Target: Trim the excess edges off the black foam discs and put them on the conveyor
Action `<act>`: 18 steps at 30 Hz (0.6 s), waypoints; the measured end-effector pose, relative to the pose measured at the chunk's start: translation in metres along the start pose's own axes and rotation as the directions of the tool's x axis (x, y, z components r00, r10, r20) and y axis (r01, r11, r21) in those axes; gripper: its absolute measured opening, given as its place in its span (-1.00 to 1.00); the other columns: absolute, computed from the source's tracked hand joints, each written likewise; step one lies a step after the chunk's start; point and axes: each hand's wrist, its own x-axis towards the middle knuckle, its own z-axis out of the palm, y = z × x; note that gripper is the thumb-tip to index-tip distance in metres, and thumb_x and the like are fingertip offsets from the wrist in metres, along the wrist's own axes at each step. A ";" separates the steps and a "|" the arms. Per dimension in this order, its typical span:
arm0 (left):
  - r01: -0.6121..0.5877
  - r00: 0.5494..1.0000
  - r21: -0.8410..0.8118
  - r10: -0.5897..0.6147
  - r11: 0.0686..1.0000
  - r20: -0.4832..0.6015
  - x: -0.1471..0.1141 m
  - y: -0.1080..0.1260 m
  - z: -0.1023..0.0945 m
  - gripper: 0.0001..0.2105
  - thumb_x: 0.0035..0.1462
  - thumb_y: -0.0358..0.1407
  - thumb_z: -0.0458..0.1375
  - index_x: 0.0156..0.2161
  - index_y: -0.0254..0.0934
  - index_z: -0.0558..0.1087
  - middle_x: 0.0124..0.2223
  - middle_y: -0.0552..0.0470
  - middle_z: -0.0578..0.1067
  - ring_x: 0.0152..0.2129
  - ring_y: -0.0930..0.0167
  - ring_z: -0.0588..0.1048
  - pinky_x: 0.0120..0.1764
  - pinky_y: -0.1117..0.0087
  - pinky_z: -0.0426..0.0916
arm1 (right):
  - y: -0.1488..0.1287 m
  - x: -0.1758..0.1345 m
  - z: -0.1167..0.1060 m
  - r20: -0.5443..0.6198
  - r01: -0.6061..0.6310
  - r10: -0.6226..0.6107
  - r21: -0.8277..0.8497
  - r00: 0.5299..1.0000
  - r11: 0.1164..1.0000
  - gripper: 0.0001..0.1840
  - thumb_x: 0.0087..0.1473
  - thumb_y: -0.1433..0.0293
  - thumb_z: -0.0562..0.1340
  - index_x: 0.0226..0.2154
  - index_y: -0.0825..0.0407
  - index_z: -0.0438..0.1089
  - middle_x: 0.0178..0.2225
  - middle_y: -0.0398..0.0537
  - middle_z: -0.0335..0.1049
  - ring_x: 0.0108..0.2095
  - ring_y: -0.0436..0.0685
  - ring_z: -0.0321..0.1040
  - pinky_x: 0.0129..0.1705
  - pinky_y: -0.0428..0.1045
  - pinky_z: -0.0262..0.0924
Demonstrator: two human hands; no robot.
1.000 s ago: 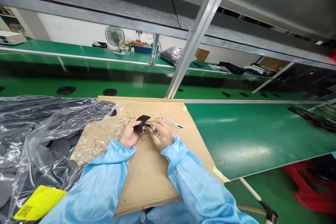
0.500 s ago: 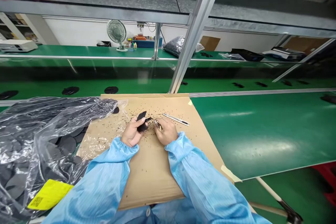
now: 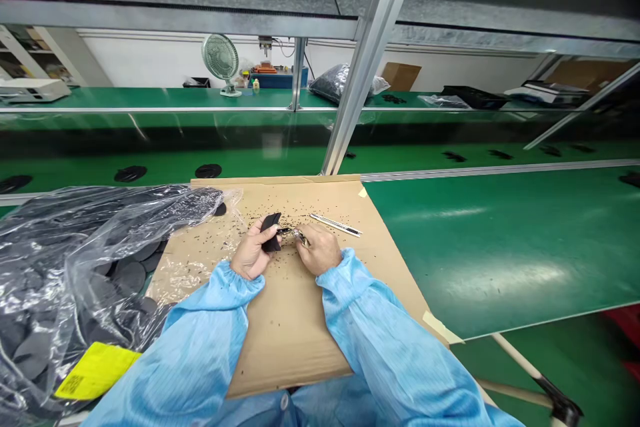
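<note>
My left hand (image 3: 251,252) is closed on a flat black piece (image 3: 271,232), thumb on top, held upright and tilted over the cardboard (image 3: 285,327). My right hand (image 3: 319,248) is wrapped round a small metal tool that looks like nippers (image 3: 299,235). The tool's tip meets a thin dark part at the right edge of the black piece; fingers hide most of its handles. Tiny black bits are scattered on the cardboard around both hands. Just beyond my right hand lies a slim silver utility knife (image 3: 336,224).
At the left, a clear plastic bag (image 3: 90,240) of black discs overlaps the cardboard and bears a yellow label (image 3: 97,370). A metal post (image 3: 371,67) rises behind the cardboard. Beyond it runs a green conveyor belt (image 3: 280,163) with black discs. A green fan (image 3: 221,59) stands farther back.
The black piece has turned slightly in my left hand. The nippers and the thin dark part have shifted a little; both hands keep their hold. The view has tilted slightly.
</note>
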 end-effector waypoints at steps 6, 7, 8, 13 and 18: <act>-0.032 0.999 0.021 0.032 0.999 -0.015 -0.001 -0.001 0.000 -0.56 -0.21 -0.51 0.36 -0.14 -0.32 0.38 -0.33 0.06 0.42 -0.53 0.55 0.40 -0.50 0.57 0.37 | 0.001 0.000 -0.003 0.047 -0.021 0.025 -0.083 0.999 0.996 -0.74 -0.02 0.50 0.14 -0.23 0.06 0.43 -0.34 -0.01 0.44 -0.28 0.15 0.34 -0.20 -0.03 0.20; -0.040 0.999 0.026 0.040 0.999 -0.014 -0.001 -0.002 -0.001 -0.55 -0.22 -0.49 0.37 -0.14 -0.32 0.38 -0.33 0.07 0.42 -0.54 0.56 0.40 -0.50 0.57 0.38 | 0.000 0.000 -0.003 0.053 -0.029 0.034 -0.093 0.998 0.995 -0.73 -0.02 0.50 0.15 -0.22 0.06 0.43 -0.33 -0.01 0.44 -0.27 0.15 0.34 -0.19 -0.03 0.20; -0.049 0.999 0.031 0.049 0.998 -0.013 -0.001 -0.002 -0.001 -0.54 -0.23 -0.48 0.38 -0.15 -0.32 0.38 -0.33 0.07 0.42 -0.54 0.56 0.40 -0.49 0.57 0.38 | 0.000 0.000 -0.004 0.062 -0.037 0.043 -0.104 0.997 0.994 -0.73 -0.01 0.50 0.15 -0.21 0.05 0.43 -0.32 -0.01 0.45 -0.26 0.15 0.34 -0.19 -0.03 0.19; -0.102 0.994 0.046 0.103 0.994 -0.035 0.003 -0.006 -0.004 -0.53 -0.24 -0.45 0.40 -0.16 -0.30 0.38 -0.30 0.08 0.43 -0.50 0.56 0.42 -0.43 0.57 0.41 | -0.004 0.001 -0.008 0.145 -0.079 0.103 -0.162 0.984 0.984 -0.72 0.01 0.50 0.15 -0.18 0.02 0.42 -0.28 -0.03 0.46 -0.24 0.13 0.34 -0.20 -0.06 0.17; -0.138 0.989 0.058 0.140 0.989 -0.040 0.005 -0.008 -0.006 -0.55 -0.23 -0.45 0.39 -0.16 -0.28 0.40 -0.27 0.09 0.43 -0.45 0.55 0.43 -0.40 0.57 0.42 | -0.007 0.002 -0.011 0.218 -0.132 0.168 -0.171 0.961 0.976 -0.73 0.01 0.51 0.15 -0.19 0.03 0.41 -0.25 -0.03 0.45 -0.22 0.13 0.35 -0.20 -0.06 0.17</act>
